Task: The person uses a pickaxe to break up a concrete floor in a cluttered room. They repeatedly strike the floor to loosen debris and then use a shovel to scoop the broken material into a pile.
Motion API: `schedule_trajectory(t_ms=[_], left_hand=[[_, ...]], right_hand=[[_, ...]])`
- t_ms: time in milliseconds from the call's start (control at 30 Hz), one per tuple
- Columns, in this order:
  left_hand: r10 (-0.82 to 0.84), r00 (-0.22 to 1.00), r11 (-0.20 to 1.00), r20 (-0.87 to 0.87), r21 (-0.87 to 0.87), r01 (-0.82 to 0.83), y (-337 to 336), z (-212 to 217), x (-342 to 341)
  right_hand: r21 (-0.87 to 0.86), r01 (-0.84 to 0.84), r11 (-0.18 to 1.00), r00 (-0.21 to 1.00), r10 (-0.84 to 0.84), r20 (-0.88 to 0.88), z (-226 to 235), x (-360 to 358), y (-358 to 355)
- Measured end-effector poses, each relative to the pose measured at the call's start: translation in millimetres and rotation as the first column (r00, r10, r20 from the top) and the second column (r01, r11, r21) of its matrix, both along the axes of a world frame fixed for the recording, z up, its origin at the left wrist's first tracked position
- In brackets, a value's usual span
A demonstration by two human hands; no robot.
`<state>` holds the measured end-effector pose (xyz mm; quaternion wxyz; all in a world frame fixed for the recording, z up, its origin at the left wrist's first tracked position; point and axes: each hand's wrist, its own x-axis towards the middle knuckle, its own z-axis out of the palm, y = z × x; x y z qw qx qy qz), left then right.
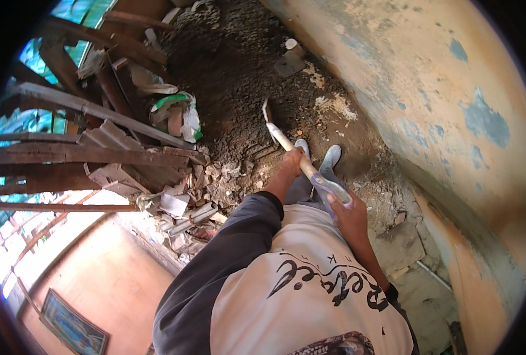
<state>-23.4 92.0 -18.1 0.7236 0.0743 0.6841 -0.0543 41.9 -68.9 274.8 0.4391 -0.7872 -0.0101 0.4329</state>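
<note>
I see my left hand (290, 161) wrapped tight around the wooden shaft of the shovel (286, 144); my right hand (347, 214) grips its top handle; the blade sits in the dark dirt (233, 89) by my shoes (330, 158), near the peeling wall (428, 89).

Both hands gripping shovel (286, 145): left hand (290, 163) mid-shaft, right hand (347, 214) at handle end. Blade sitting in dirt floor (233, 77), beside rubble pile (180, 201).
</note>
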Motion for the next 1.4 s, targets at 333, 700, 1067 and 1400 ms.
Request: schedule_trajectory(t_ms=[333, 700, 1067, 1400], left_hand=[[0.045, 0.988, 0.983, -0.148, 0.183, -0.017, -46, 4, 20], [0.206, 0.974, 0.971, -0.093, 0.142, -0.191, -14, 136, 2], [0.52, 0.829, 0.848, -0.205, 0.239, -0.473, 3, 83, -78], [0.465, 0.88, 0.876, -0.095, 0.192, -0.443, 36, 120, -10]], right_hand=[[0.047, 0.213, 0.976, 0.954, -0.197, -0.226, 8, 37, -52], [0.197, -0.085, 0.977, 0.988, 0.108, -0.113, 43, 89, -44], [0.227, -0.13, 0.965, 0.89, 0.214, -0.403, 21, 64, 40], [0.173, -0.069, 0.983, 0.972, 0.105, -0.212, 71, 76, 60]])
